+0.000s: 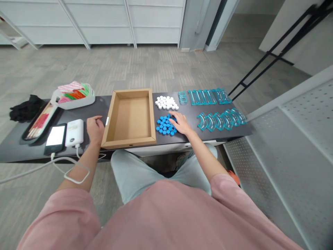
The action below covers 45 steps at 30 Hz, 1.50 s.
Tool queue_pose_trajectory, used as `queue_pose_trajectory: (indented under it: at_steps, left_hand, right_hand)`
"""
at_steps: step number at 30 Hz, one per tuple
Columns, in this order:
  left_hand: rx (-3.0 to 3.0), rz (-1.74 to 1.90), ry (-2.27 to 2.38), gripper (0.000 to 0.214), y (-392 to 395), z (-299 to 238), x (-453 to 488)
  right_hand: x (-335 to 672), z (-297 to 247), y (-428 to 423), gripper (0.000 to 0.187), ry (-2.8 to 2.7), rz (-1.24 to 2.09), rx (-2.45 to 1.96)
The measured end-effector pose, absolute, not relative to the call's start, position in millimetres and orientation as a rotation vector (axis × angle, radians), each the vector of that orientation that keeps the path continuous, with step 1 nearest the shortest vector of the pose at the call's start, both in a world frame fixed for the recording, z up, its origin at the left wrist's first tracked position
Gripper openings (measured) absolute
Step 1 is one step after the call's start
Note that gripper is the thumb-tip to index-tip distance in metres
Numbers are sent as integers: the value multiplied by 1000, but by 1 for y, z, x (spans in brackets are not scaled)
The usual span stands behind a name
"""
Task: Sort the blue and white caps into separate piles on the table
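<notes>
My left hand (pixel 95 129) rests on the dark table just left of a shallow cardboard box (pixel 154 133), its fingers loosely curled in and no object showing in them. The box is open at the top and bare inside. Right of it, my right hand (pixel 181 124) reaches over the edge of a cluster of small blue hexagonal pieces (pixel 164 127). Its fingers are stretched and apart, with fingertips at the pieces; nothing is seen gripped. A cluster of similar white pieces (pixel 166 102) lies just behind the blue ones.
Clear teal straight pieces (pixel 202 97) and curved pieces (pixel 220 120) lie in rows at the right. On the left are a white basket (pixel 87 101) of colourful packets, a dark tray (pixel 28 135), black cloth (pixel 27 108), a phone (pixel 55 138) and a cabled power bank (pixel 74 132).
</notes>
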<state>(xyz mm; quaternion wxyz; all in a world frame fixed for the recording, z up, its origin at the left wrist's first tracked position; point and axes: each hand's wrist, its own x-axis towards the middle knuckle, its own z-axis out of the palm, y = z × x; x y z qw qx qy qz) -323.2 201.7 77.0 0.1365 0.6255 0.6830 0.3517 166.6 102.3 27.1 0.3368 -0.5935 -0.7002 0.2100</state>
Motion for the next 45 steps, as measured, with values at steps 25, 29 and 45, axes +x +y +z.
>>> queue_pose_trajectory:
  at_steps: [25,29,45]
  left_hand:
    - [1542,1155,1341,82,121,43,-338]
    - [1498,1173,1598,57,114,60,-325]
    - [1907,221,1111,48,-73,12,-195]
  right_hand:
    - [178,34,45,53,-1419,387,-1690]
    - [174,34,51,59,-1415,394,-1616]
    - [170,38,50,37,-1434,475,-1530]
